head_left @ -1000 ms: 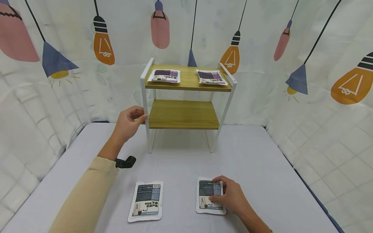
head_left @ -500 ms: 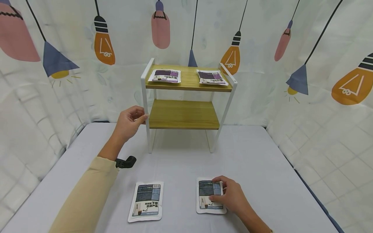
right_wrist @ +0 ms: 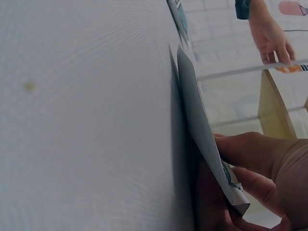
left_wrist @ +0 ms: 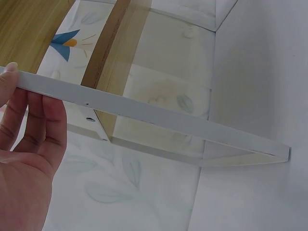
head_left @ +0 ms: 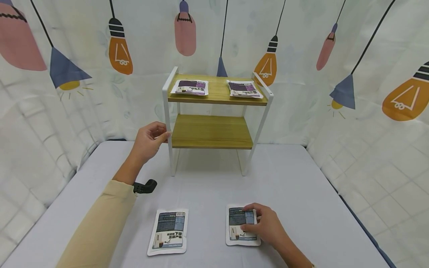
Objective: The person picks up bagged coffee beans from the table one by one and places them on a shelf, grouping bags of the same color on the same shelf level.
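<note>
My left hand [head_left: 147, 143] grips the white front leg [left_wrist: 159, 113] of a two-tier shelf [head_left: 211, 145], thumb on one side and fingers on the other. At the front of the table, my right hand [head_left: 268, 225] holds a flat white pouch [head_left: 236, 232] with a dark blue printed label by its right side. Its thumb lies on the printed face, and in the right wrist view other fingers reach under the pouch [right_wrist: 197, 110]. A matching pouch [head_left: 169, 232] lies face up to the left, untouched.
Two pouches with purple labels, a left one [head_left: 191, 88] and a right one [head_left: 244, 89], lie on the shelf's wooden top board [head_left: 218, 87]. Below is a second wooden board [head_left: 211, 130]. Behind the white-covered table [head_left: 285, 178] hangs a lamp-print curtain [head_left: 147, 44].
</note>
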The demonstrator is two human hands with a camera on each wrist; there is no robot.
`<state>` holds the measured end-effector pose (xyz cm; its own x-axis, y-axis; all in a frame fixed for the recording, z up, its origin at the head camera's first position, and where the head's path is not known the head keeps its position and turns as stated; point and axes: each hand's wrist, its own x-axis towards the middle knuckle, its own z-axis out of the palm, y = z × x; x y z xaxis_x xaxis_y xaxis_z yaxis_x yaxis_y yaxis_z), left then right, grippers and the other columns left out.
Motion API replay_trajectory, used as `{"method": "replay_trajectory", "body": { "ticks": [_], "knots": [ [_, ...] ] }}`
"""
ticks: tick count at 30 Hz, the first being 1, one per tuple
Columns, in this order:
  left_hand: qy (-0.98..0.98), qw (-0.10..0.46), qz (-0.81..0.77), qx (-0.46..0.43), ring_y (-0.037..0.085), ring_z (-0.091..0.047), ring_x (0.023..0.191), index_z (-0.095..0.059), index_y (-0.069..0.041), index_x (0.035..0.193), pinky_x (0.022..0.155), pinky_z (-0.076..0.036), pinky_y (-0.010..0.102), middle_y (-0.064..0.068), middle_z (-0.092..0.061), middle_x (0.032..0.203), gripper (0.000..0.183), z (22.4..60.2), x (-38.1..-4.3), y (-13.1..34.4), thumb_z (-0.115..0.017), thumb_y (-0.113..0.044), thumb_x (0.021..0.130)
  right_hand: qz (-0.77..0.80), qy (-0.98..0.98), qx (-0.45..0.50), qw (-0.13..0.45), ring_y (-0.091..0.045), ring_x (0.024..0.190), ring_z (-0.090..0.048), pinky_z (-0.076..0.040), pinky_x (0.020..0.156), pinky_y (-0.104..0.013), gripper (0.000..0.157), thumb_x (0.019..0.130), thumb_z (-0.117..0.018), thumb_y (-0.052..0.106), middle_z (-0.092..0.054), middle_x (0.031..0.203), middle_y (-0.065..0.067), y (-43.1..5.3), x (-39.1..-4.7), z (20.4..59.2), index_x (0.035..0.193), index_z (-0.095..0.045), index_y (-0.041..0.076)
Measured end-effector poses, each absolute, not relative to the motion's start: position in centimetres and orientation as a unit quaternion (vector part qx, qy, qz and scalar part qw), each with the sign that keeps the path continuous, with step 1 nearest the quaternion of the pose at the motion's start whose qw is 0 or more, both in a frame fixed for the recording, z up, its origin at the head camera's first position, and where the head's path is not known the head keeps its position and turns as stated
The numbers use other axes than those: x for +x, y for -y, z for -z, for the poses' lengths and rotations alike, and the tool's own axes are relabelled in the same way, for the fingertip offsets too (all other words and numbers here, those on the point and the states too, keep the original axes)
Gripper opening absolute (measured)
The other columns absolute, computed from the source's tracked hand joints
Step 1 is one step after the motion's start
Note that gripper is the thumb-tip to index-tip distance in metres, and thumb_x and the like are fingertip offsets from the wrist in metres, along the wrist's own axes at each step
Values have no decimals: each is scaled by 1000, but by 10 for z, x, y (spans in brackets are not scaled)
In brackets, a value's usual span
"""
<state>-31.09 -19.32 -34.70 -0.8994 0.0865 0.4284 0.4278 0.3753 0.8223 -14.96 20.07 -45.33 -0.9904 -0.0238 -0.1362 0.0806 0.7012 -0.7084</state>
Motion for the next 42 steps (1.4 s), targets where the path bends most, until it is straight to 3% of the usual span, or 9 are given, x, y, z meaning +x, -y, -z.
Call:
{"method": "replay_trajectory", "body": {
  "ticks": [10,19,26,42],
  "knots": [
    [811,157,541,-160,6,-69,94,-66,-3,121,81,-58,15,9,-68,107,27,347,-311,194,-66,-20,101,426,-901,3,89,-19,91,-65,-57,76,-34,45,69,-95,24,-68,133,-12,-206,-153,460,111,-76,25],
    [811,155,541,-159,8,-69,96,-64,0,123,82,-58,15,11,-68,110,31,347,-310,193,-66,-22,101,434,-896,15,94,-23,109,-62,-56,91,-47,43,70,-94,26,-67,135,-11,-205,-154,462,109,-77,27],
    [811,158,541,-157,8,-69,96,-65,-1,122,82,-58,15,12,-68,110,30,347,-311,193,-66,-22,101,452,-887,18,96,-39,136,-53,-36,112,-71,40,72,-93,22,-66,137,-8,-204,-154,462,108,-77,27],
    [810,156,543,-158,12,-69,99,-66,-6,121,83,-58,15,11,-68,111,27,347,-310,193,-66,-24,101,491,-863,7,115,-41,146,-42,-25,119,-70,48,69,-95,23,-63,143,-7,-209,-161,468,113,-78,30]
  ]
}}
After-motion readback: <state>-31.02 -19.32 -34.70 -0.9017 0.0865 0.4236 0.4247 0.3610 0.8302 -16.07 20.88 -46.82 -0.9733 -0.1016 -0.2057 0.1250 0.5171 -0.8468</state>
